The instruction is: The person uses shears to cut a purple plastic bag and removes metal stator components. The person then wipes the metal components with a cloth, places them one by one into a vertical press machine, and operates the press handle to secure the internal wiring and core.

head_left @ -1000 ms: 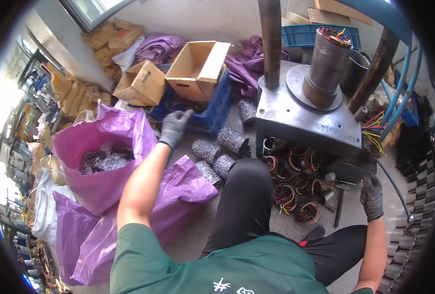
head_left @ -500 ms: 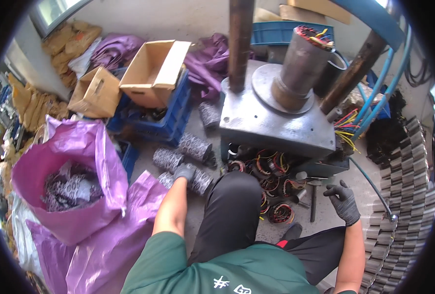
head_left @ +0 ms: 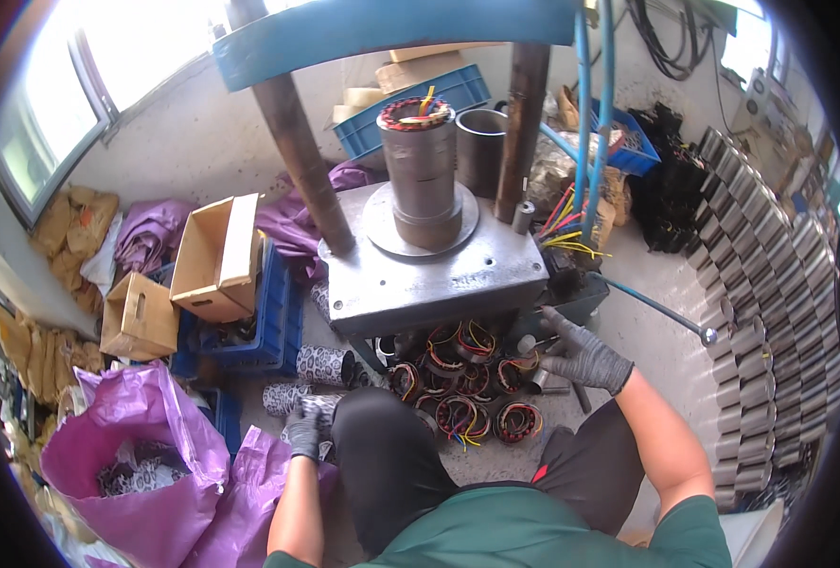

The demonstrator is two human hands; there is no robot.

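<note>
My left hand (head_left: 303, 428), in a grey glove, is closed around the near end of a cylinder wrapped in black-and-white patterned film (head_left: 319, 405), beside my knee. Two more patterned cylinders (head_left: 323, 364) lie just beyond it. My right hand (head_left: 592, 360), also gloved, reaches forward with its fingers stretched out and nothing in them. Below its fingers lie a short metal cylinder (head_left: 554, 384) and a dark bar (head_left: 583, 398). Several wound stators with coloured wires (head_left: 463, 418) lie on the floor between my legs, in front of the press.
A press with a steel table (head_left: 429, 298) stands ahead, bearing an upright metal cylinder (head_left: 418, 170) with a winding in its top. Left are an open purple sack (head_left: 107, 450), cardboard boxes (head_left: 141, 317) and blue crates (head_left: 282, 327). Stacked metal tubes (head_left: 756, 312) line the right.
The view has swung to the right and up, so the press sits more central. My right hand has moved forward toward the press, its fingers straighter. The left hand stays among the patterned cylinders.
</note>
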